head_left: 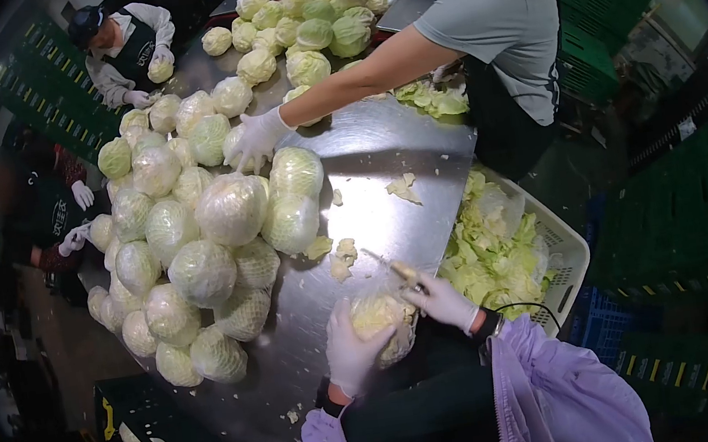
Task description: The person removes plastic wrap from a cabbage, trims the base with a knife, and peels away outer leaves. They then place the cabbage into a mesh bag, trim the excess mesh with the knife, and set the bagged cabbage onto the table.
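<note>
Cabbage: the cabbage (381,319) sits at the near edge of the steel table (380,147), right in front of the person, pale and leafy and held between both gloved hands.
Left hand: the left hand (351,354) is at the cabbage's 8 o'clock, fingers spread wide and pressed over its side, gripping it firmly.
Right hand: the right hand (442,300) is at the cabbage's 2 o'clock, fingers curled tight around the handle of a knife (388,265).
Knife: the blade points away toward 11 o'clock, just above the cabbage's top.
Scraps: loose leaf scraps (341,260) lie on the steel at 12 o'clock of the cabbage, close by.
Basket: a white basket (571,249) heaped with trimmed green leaves stands at 3 o'clock, against the table's edge.
Wrapped pile: a big heap of film-wrapped cabbages (197,240) fills the table at 10 o'clock.
Co-worker: across the table at 12 o'clock, a co-worker's gloved hand (254,140) rests on that heap's far side.
Far pile: unwrapped heads (303,24) are stacked at the table's far end.
</note>
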The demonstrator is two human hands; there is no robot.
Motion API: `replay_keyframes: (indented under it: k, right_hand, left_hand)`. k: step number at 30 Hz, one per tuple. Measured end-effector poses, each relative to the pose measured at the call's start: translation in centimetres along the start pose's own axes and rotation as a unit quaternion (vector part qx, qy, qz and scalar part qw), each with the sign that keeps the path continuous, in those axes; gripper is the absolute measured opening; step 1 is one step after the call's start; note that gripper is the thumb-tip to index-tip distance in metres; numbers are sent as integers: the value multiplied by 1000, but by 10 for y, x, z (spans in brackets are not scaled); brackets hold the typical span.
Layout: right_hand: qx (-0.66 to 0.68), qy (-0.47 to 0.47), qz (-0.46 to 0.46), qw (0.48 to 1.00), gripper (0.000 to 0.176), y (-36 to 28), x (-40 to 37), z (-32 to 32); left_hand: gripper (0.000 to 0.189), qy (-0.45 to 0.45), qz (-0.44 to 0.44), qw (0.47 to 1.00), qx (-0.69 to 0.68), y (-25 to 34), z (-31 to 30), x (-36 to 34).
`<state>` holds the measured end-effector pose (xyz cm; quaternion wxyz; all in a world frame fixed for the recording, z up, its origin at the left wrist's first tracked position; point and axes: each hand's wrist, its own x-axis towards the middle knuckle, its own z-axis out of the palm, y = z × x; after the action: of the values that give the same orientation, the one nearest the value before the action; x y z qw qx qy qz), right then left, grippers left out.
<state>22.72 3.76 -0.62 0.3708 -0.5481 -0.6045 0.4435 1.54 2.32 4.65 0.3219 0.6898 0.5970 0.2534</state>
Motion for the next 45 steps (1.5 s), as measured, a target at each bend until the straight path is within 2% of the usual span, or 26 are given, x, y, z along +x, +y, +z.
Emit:
replay_keyframes:
  k: [1, 2, 4, 6, 7, 8, 10, 13, 15, 16, 18, 19, 21, 22, 23, 24, 25, 26, 27, 29, 31, 38, 40, 42, 44, 45]
  right_hand:
    - [9, -24, 179, 984, 39, 18, 7, -9]
    - [2, -5, 243, 970, 46, 35, 7, -17]
    - [-37, -20, 229, 972, 49, -11, -1, -24]
    - [-87, -58, 29, 994, 52, -19, -12, -9]
    - [-110, -103, 2, 989, 54, -31, -14, 0]
    - [-156, -64, -122, 978, 50, -14, -14, 18]
    - [-172, -79, -34, 981, 44, -31, -6, 27]
    - [-256, -125, -14, 958, 37, -29, 13, 22]
    - [-280, -110, -32, 953, 33, -20, 24, 18]
    - [-305, -93, -52, 947, 29, -10, 31, 16]
    - [-290, -49, -86, 952, 23, 25, 50, 17]
    - [-299, -78, -44, 950, 23, 34, 56, 19]
    - [-298, -116, 9, 947, 24, 50, 68, 14]
    - [-293, -122, 22, 948, 26, 57, 68, 21]
    - [-269, -68, -29, 960, 28, 68, 64, 26]
    - [-238, -104, 18, 965, 29, 56, 62, 23]
    - [-228, -117, 74, 964, 33, 65, 65, 36]
    - [-207, -133, 76, 966, 37, 50, 62, 32]
    - [-141, -136, 67, 978, 38, 60, 64, 41]
    - [-109, -125, 47, 985, 34, 29, 54, 38]
    - [-131, -111, 45, 984, 33, 24, 53, 45]
    - [-195, -22, 49, 979, 31, 48, 52, 23]
    - [-177, 25, 40, 983, 33, 54, 41, 21]
    - [-200, 6, 55, 978, 37, 57, 44, 18]
    - [-217, 95, -12, 971, 42, 56, 39, 18]
    - [-218, 65, 27, 973, 46, 29, 32, 13]
  left_hand:
    - [85, 0, 1, 1000, 0, -6, 0, -3]
    - [85, -1, -5, 999, -38, -20, -1, -6]
    - [85, 9, -15, 997, -77, -47, 4, -7]
    - [83, 32, -44, 985, -166, -70, 9, -14]
    - [83, 29, -46, 985, -164, -58, 4, -13]
    - [81, 39, -15, 992, -115, -43, 1, -10]
    - [78, 50, 18, 996, -68, -22, -3, -1]
    - [73, 1, -33, 986, -163, -14, -2, 6]
    - [69, 21, -46, 999, -13, -16, 5, 8]
    - [69, 20, -44, 999, -16, -15, 6, 9]
    - [71, 56, 22, 998, 23, -8, 6, 9]
    - [71, 55, 25, 998, 22, -10, 4, 4]
    - [77, 104, 129, 986, 36, -17, 6, 3]
    - [79, 15, 62, 996, -54, -10, -11, 6]
    - [81, 84, 92, 989, -85, -73, 12, -11]
    - [83, 47, -4, 988, -149, -78, 5, -18]
    - [77, 16, -38, 925, -377, -81, 0, -21]
    - [77, 4, -40, 923, -382, -82, -3, -15]
    - [77, 2, -27, 946, -323, -78, -1, -7]
    - [76, -5, -1, 979, -204, -59, 8, 11]
    - [76, -14, 21, 989, -142, -41, 19, 24]
    - [74, -20, 76, 994, -80, -14, 42, 44]
    - [74, -21, 82, 994, -72, -15, 44, 43]
    - [73, -18, 90, 994, -64, -15, 46, 45]
    - [73, -14, 88, 994, -57, -20, 50, 44]
    - [73, -11, 89, 994, -54, -22, 50, 44]
